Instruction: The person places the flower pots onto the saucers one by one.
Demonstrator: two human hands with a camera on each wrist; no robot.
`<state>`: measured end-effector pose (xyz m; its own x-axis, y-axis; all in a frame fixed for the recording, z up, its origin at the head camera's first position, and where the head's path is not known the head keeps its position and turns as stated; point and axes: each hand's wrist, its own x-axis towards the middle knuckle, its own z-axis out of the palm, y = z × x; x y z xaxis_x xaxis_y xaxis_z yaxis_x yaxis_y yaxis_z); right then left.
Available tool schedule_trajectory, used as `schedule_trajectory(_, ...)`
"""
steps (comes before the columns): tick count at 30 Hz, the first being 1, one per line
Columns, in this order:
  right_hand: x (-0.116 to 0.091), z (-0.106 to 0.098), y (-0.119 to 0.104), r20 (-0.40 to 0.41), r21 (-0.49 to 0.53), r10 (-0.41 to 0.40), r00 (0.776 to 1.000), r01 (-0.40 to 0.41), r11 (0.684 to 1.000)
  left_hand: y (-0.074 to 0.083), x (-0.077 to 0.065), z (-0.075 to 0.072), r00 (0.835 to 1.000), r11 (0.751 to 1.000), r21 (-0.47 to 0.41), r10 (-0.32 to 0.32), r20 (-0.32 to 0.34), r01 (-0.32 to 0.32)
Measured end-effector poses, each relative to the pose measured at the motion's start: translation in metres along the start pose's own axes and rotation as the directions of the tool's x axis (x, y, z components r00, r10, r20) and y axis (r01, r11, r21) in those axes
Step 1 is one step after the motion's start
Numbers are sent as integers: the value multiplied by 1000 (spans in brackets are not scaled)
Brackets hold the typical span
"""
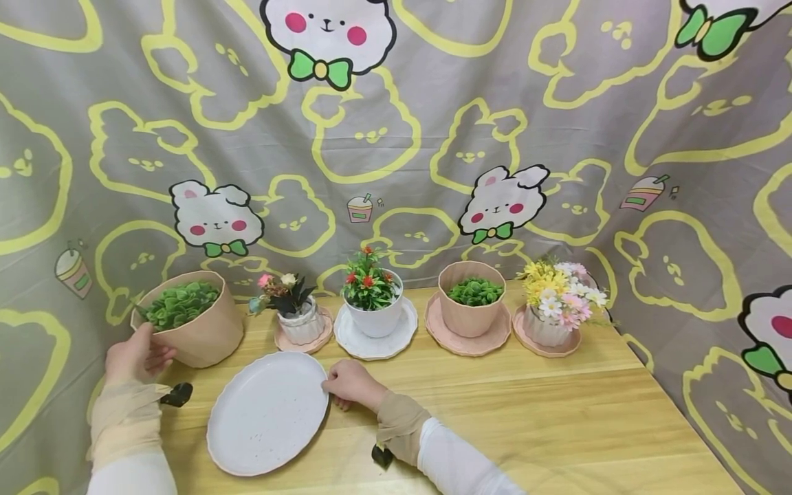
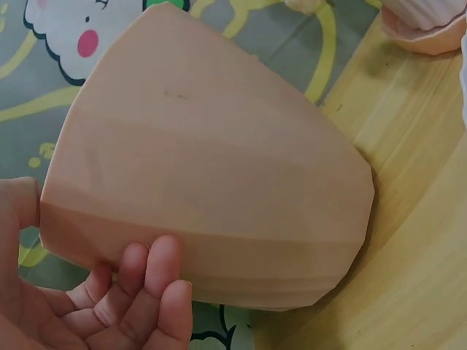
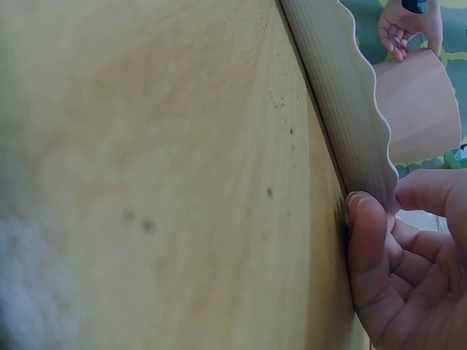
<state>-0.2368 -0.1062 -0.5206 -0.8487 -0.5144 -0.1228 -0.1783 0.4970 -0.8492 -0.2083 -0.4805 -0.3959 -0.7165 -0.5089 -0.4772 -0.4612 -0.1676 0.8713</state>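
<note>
At the left, a large pale pink flowerpot point(image 1: 204, 337) with leafy green plants point(image 1: 179, 306) leans to the left. My left hand point(image 1: 136, 354) grips its rim, thumb at the lip and bent fingers against the outer wall point(image 2: 211, 175). In front of it is a big white plant saucer point(image 1: 269, 412) with a scalloped edge and a few dark specks inside. My right hand point(image 1: 353, 385) pinches the saucer's right edge between thumb and fingers. From the right wrist view, its ribbed side wall point(image 3: 343, 102) shows, one finger tucked beneath the edge.
Along the back stand a small white pot point(image 1: 301, 326) with roses, a white pot point(image 1: 374, 316) with red flowers, a pink pot point(image 1: 473, 313) with green leaves and a white pot point(image 1: 547, 330) with daisies, each on a saucer. Patterned cloth point(image 1: 396, 151) hangs behind the wooden table point(image 1: 557, 412).
</note>
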Motion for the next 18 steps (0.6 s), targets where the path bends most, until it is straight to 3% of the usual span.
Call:
schedule_trajectory(8,-1,0,-1,-1,18,3,1000,-3,1000,2,-2,1,998,998,52,46,-36,-44)
schedule_trajectory(18,1,1,1,-3,32,11,1000,-11,999,2,-1,1,997,993,94,75,-20,-73)
